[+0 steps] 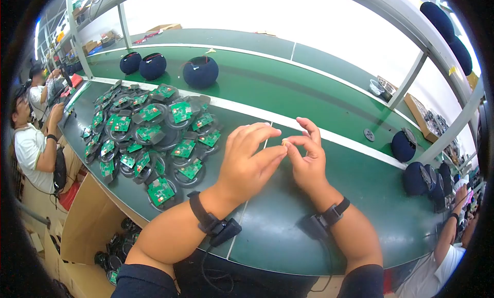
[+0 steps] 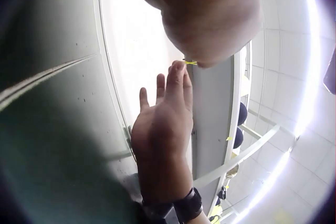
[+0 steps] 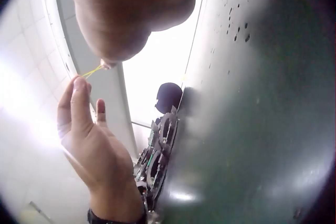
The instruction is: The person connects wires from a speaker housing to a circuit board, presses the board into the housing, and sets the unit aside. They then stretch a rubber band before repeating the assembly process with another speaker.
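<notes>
A thin yellow strand (image 3: 93, 71), doubled or crossed over itself, stretches across the short gap between my two hands. My left hand (image 1: 239, 164) pinches one end between thumb and forefinger. On the other end, the thumb and forefinger of my right hand (image 1: 310, 167) pinch too, with its other fingers raised. In the left wrist view the yellow strand (image 2: 190, 63) shows right at the right fingertips. Both hands are held up over the green table (image 1: 288, 226). In the head view the fingers mostly hide the strand.
Left of my hands lies a heap of black round parts with green circuit boards (image 1: 180, 112). Dark blue round housings (image 1: 200, 74) stand on the green strip behind; more housings (image 1: 415, 179) sit at right. A cardboard box (image 1: 87, 221) is below left. People work at both sides.
</notes>
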{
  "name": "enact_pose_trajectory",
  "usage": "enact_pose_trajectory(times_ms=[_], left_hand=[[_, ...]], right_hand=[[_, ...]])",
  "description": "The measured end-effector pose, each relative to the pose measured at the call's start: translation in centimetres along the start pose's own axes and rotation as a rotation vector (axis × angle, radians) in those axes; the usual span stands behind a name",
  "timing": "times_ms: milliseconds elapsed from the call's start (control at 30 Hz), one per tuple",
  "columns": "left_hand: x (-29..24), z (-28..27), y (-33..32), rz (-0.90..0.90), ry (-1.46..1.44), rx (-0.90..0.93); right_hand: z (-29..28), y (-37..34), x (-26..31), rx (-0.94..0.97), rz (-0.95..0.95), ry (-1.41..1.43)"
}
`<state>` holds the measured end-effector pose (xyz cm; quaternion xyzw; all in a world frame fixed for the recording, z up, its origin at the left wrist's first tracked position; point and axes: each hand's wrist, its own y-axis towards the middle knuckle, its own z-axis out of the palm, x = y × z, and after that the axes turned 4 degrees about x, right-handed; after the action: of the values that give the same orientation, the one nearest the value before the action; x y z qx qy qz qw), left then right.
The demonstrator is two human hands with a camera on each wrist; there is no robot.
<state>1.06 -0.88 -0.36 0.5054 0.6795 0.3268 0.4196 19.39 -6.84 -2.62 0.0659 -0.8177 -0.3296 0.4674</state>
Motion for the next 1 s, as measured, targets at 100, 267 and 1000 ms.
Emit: enact_pose_trajectory(times_ms=[100, 267, 1000], left_hand=[[-0.9, -1.0, 0.4, 0.093, 0.048, -0.031], [-1.3, -2.0, 0.0, 0.259, 0.119, -0.01], [-0.6, -1.6, 0.3, -0.065, -0.271, -0.041]], right_hand=[[0.0, 0.2, -1.2, -0.044, 0.052, 0.118], [0.1, 0.3, -1.2, -0.099, 0.054, 0.222], [0.1, -0.3, -2.3, 0.303, 0.309, 0.383]])
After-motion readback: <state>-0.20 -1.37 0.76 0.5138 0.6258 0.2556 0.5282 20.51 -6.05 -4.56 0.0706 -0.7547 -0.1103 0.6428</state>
